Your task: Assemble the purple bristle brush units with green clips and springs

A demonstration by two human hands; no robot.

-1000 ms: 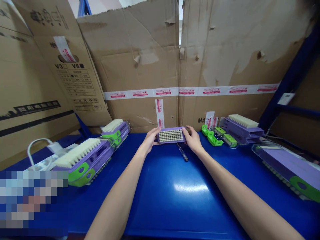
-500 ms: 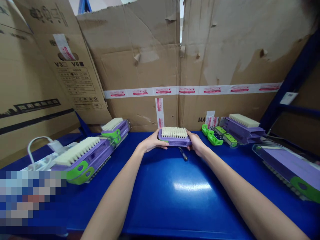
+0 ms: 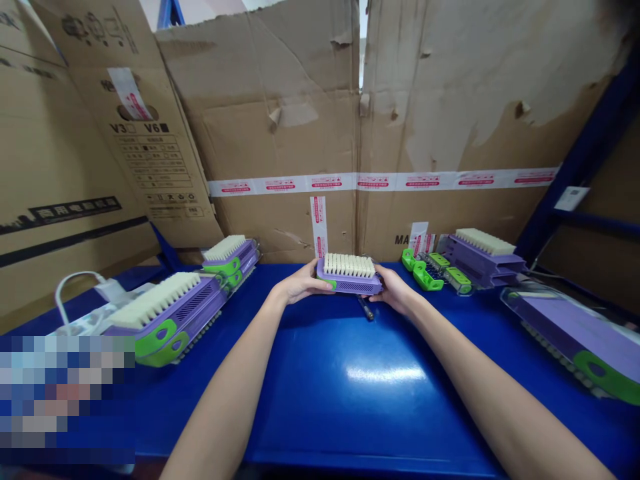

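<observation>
Between my two hands is a purple brush unit (image 3: 350,275) with cream bristles facing up and a bit of green at its left end. My left hand (image 3: 301,283) is closed on its left end, thumb along the front side. On the opposite end my right hand (image 3: 393,288) grips it, some of its fingers hidden behind and below. Just beneath the unit a small dark screwdriver-like tool (image 3: 367,310) lies on the blue table (image 3: 320,407), its far end hidden by the unit.
Purple-and-green brush units (image 3: 170,313) stand at left, near a white plug and cable (image 3: 110,288). To the right are loose green parts (image 3: 425,275), another brush-topped purple unit (image 3: 485,257) and a flat purple one (image 3: 585,333). Cardboard (image 3: 280,133) walls the back.
Both hands keep hold of the brush unit, which has shifted very little. My left thumb now lies along its front side, and the unit covers slightly more of the dark tool.
</observation>
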